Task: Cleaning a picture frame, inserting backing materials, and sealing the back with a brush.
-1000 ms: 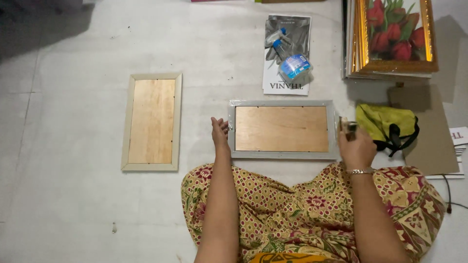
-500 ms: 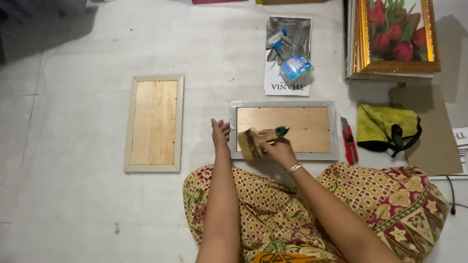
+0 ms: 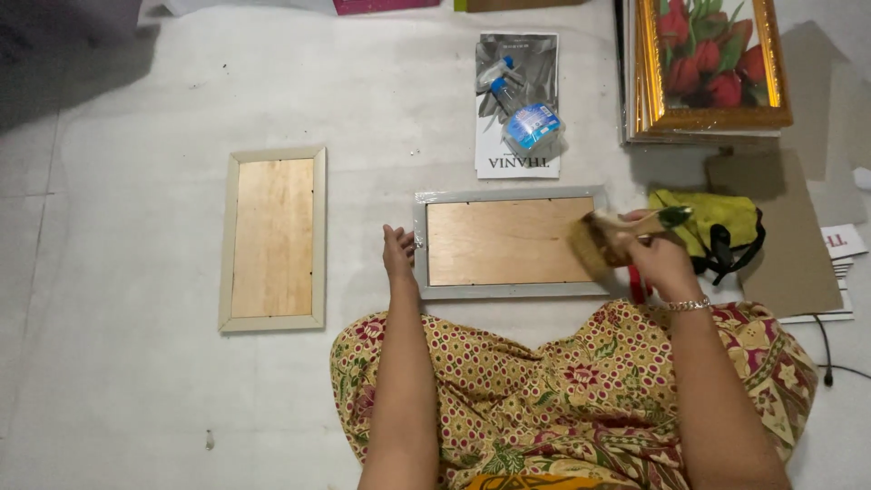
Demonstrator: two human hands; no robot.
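Frame (image 3: 508, 243): grey, face-down on floor (image 3: 136, 381) before the knees; likely light, stiff, glass-fragile; best held by its rails. Left hand (image 3: 397, 254): fingers flat, pinning left rail. Right hand (image 3: 660, 259): grip closed on brush (image 3: 606, 238) over right edge. Open floor left; clutter right.

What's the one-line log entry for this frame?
left hand: steadies grey frame | right hand: holds brush over frame's right end | floor
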